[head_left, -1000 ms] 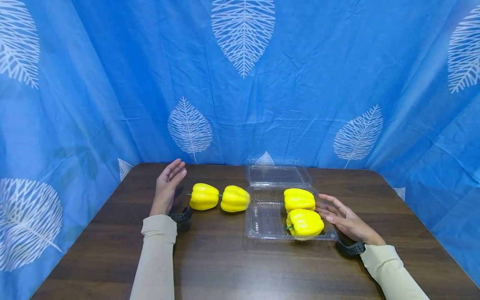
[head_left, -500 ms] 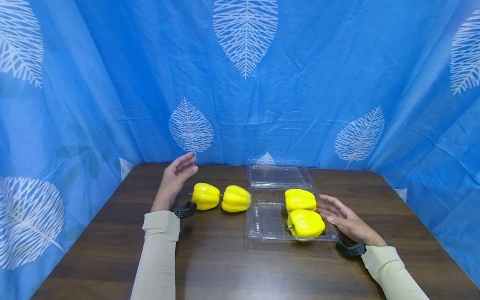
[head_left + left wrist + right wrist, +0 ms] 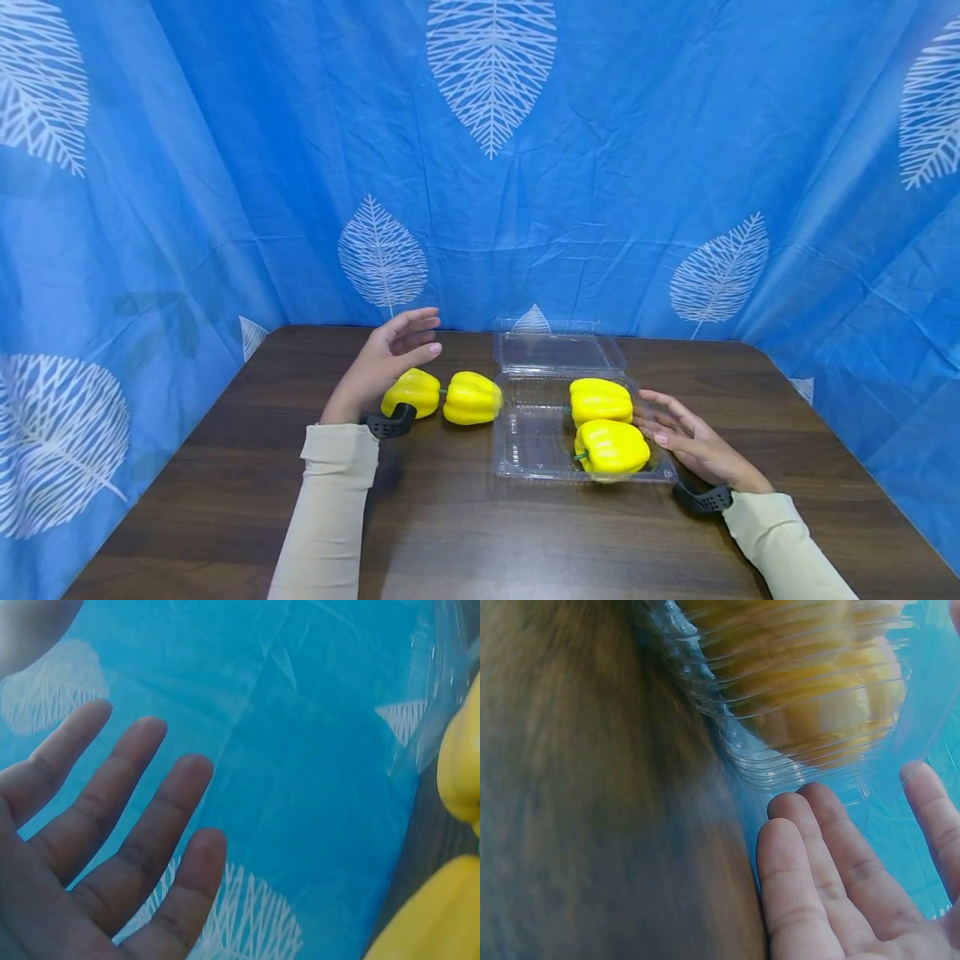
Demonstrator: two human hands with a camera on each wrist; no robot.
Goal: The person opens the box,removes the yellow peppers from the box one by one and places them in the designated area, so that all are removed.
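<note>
In the head view my left hand [image 3: 390,362] hovers over the leftmost yellow bell pepper [image 3: 422,395], hiding part of it. Its fingers are spread and relaxed, holding nothing, as the left wrist view confirms. Just right of that pepper lies a second yellow bell pepper [image 3: 471,400], beside a clear plastic clamshell container [image 3: 528,454]. Inside the container's right half sit a rear bell pepper [image 3: 600,402] and a front bell pepper [image 3: 613,448]. My right hand [image 3: 693,442] rests by the container's right wall, fingers extended; the right wrist view shows fingertips [image 3: 784,844] at its ribbed side.
The container's clear lid [image 3: 558,350] is folded back toward the rear edge of the dark wooden table [image 3: 480,542]. A blue curtain [image 3: 600,208] with white leaf prints hangs behind and around the table. Black straps [image 3: 705,498] circle both wrists.
My left hand has moved right, from beside the leftmost bell pepper to above it. My right hand, the container and the peppers look the same.
</note>
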